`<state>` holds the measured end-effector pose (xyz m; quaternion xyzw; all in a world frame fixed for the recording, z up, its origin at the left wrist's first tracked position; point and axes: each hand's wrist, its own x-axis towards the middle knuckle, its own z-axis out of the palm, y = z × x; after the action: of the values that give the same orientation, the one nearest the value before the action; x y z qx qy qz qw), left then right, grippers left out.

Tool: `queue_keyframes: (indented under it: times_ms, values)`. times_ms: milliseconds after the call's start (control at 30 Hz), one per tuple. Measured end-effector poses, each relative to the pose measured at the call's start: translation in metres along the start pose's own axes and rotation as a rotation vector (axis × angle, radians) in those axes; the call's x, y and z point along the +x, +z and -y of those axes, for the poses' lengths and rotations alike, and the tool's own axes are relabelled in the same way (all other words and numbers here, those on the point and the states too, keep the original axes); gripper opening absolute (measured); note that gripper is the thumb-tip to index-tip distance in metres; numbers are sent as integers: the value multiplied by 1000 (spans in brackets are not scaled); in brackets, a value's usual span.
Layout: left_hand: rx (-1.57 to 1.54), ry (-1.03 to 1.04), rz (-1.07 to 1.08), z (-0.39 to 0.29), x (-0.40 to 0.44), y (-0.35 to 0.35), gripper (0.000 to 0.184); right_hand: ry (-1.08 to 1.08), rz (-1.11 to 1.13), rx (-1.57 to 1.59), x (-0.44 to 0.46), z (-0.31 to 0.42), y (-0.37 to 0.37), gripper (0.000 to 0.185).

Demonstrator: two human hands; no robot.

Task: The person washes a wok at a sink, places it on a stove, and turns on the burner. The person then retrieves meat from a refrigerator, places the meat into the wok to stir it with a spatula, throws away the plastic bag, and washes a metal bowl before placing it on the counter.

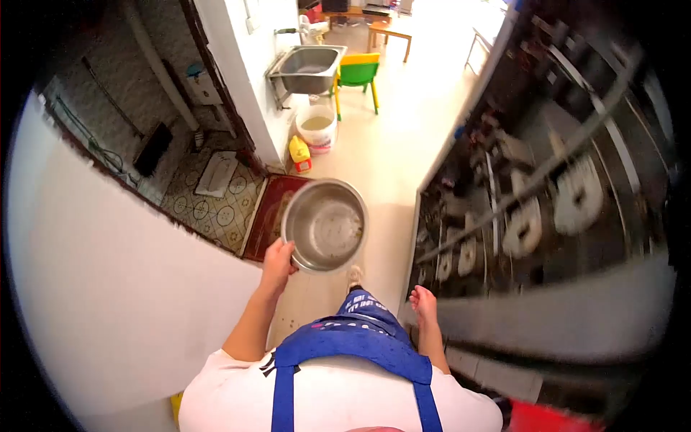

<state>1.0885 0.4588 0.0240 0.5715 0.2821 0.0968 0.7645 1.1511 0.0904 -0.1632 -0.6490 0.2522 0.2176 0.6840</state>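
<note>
A round stainless steel basin [324,227] hangs out in front of me, its inside facing up, with a few dark specks on the wall. At its lower left rim, my left hand [279,266] is closed on the edge; part of the fingers is hidden behind the rim. My right hand [425,302] is at my right side, away from the basin. Its fingers are loosely curled, and nothing shows in them. Below the basin are my blue apron [360,327] and one shoe [355,276].
Ahead on the left are a wall-mounted steel sink [309,68], a white bucket [317,129] with liquid, a yellow jug [299,154] and a green-and-yellow chair [358,72]. A doorway with a red mat [277,209] opens left. Dark metal shelving [540,187] lines the right.
</note>
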Motion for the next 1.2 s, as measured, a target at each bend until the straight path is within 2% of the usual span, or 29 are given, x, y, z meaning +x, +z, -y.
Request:
queue_keyframes:
  times_ms: [67,100,200,267,333,400,467,500,600,667,733,800,867,900,967,1000,1067,1100,1133,1200]
  values:
    - [58,-59,-48,-10,45,13,15,-30,51,-49,45,61,59,23]
    - [100,-50,-34,-22,62,15,16,-62,133,-164,61,107,95,24]
    - [143,-11,-50,-48,108,14,18,-231,329,-246,129,212,198,26]
    - [94,56,-187,-63,147,-2,18,-460,496,-385,170,284,277,26]
    - [38,25,-319,-74,187,-23,19,-589,593,-403,204,351,356,30]
    - [-71,-34,-415,-89,233,-29,16,-725,588,-479,247,404,422,29]
    - [-216,-48,-529,-109,289,-33,12,-856,560,-429,281,438,488,26]
    - [-207,-58,-528,-115,321,-44,12,-844,554,-426,297,447,518,26]
    - [-269,-85,-509,-134,418,-52,10,-932,611,-490,343,489,594,25]
    - [-135,-43,-396,-168,465,-50,9,-1083,587,-597,359,519,634,24]
    - [-138,-23,-442,-194,505,-45,14,-1244,512,-663,389,557,674,22]
    - [-208,-18,-396,-215,534,-37,21,-1565,380,-701,429,597,711,23]
    - [-255,-40,-436,-215,561,-29,26,-1604,300,-713,462,635,749,24]
    - [-317,-32,-474,-214,572,-22,26,-1599,339,-733,482,647,766,24]
    - [-402,-2,-577,-206,594,-6,29,-1691,210,-724,519,667,811,24]
    - [-441,4,-646,-205,601,8,29,-1706,301,-729,530,670,827,24]
    - [-483,-9,-835,-210,618,33,31,-1500,475,-930,549,679,845,22]
    - [-493,-14,-895,-211,624,48,31,-1627,453,-972,559,681,848,17]
    - [-546,-35,-982,-213,631,63,31,-1613,498,-965,565,681,848,17]
    - [-641,-57,-1109,-224,654,84,32,-1701,700,-902,578,696,849,14]
